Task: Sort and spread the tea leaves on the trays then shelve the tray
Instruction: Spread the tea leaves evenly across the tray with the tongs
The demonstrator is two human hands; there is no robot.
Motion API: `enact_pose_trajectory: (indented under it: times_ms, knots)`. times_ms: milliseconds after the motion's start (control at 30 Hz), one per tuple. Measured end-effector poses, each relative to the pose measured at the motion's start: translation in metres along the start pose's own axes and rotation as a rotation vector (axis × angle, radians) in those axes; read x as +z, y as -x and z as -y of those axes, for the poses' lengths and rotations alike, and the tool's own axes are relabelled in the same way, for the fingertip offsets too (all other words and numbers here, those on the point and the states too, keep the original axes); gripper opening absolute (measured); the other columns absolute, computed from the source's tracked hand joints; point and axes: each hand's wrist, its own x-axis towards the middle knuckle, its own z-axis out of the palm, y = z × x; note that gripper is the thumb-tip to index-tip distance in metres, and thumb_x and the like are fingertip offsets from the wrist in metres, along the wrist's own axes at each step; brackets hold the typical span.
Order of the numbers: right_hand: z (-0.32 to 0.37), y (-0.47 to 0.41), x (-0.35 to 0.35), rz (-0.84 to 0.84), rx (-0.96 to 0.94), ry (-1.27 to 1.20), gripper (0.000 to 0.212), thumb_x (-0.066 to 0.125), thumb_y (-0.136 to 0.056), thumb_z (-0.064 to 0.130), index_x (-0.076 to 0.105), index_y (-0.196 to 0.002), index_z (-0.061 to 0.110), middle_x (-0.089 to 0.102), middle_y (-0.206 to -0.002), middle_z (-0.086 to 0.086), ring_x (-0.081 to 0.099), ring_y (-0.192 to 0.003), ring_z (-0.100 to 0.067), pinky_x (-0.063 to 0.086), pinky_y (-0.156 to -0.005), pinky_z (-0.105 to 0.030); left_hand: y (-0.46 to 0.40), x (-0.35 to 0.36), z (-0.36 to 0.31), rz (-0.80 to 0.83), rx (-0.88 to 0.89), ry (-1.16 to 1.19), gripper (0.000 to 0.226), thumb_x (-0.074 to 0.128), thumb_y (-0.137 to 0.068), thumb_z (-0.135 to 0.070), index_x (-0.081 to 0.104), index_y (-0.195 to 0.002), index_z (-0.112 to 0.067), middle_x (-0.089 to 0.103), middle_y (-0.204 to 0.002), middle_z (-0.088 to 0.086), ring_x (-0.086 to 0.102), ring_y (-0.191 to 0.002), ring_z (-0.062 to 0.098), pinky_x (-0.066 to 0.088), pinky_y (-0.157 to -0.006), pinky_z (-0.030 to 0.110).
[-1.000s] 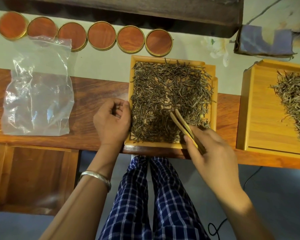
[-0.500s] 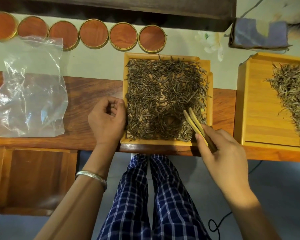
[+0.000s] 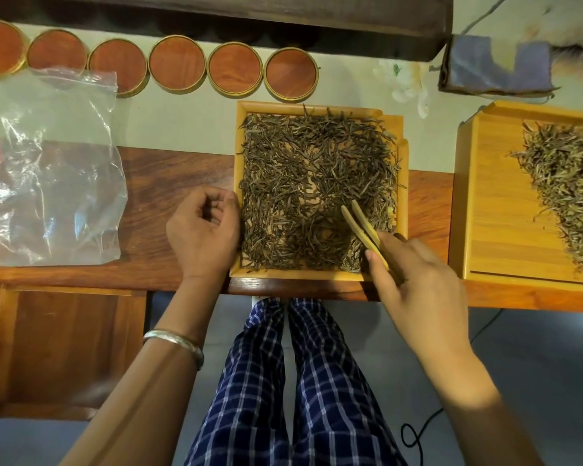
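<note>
Spreading step, mid-tray. The right hand (image 3: 421, 284) grips a pair of pale bamboo tongs (image 3: 362, 227), fingers curled round the handle end, with the two tips slightly apart and resting in the dark, needle-shaped tea leaves (image 3: 310, 183) at the near-right part of the square light-wood tray (image 3: 317, 274). The tray sits on the reddish-brown wooden table (image 3: 175, 183), its near rim close to the table's near edge. The left hand (image 3: 204, 227) rests just left of the tray, knuckles against its left rim, fingers loosely curled inward; they seem to hold nothing, though a leaf tucked inside could not be made out.

The leaves cover almost the whole tray floor, with a few thin patches near the middle showing bare wood.

To the right, well apart, a second light-wood tray (image 3: 498, 203) holds a heap of paler leaves (image 3: 566, 183), piled and not yet spread. Left of the hands lies a crumpled clear plastic bag (image 3: 54, 183); along the far side stands a row of round tins with red-brown lids (image 3: 175, 63).

Judgement: sorting and levelling are nearly done here. The next move calls for light raking with the tongs toward the thin middle patches, the left hand steadying the rim, then lifting the tray level for shelving. No shelf can be identified for certain.
</note>
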Motion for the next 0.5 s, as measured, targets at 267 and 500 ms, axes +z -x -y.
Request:
enact_pose_trajectory:
  times_ms: [267,500]
  knots:
    - [-0.0022,0.0043,-0.0057,0.006,-0.015,0.001,0.034,0.058,-0.091,0.028,0.066,-0.118,0.010,0.061,-0.083,-0.004,0.059,-0.060,-0.026,0.043,-0.042,-0.031,0.0007,-0.0001,-0.0019,-0.005,-0.004,0.010,0.011,0.059,-0.082,-0.029,0.064,-0.075,-0.022,0.055,-0.060,-0.016,0.049,-0.051,-0.002,0.038,-0.054,0.008]
    - [0.0003,0.0051,-0.0019,0.017,0.005,-0.016,0.035,0.057,-0.091,0.030,0.066,-0.118,0.011,0.062,-0.082,-0.003,0.060,-0.062,-0.026,0.045,-0.042,-0.033,0.0010,-0.0005,-0.0043,-0.010,-0.002,0.004,0.010,0.060,-0.082,-0.025,0.064,-0.074,-0.022,0.055,-0.061,-0.016,0.050,-0.051,-0.004,0.037,-0.054,0.006]
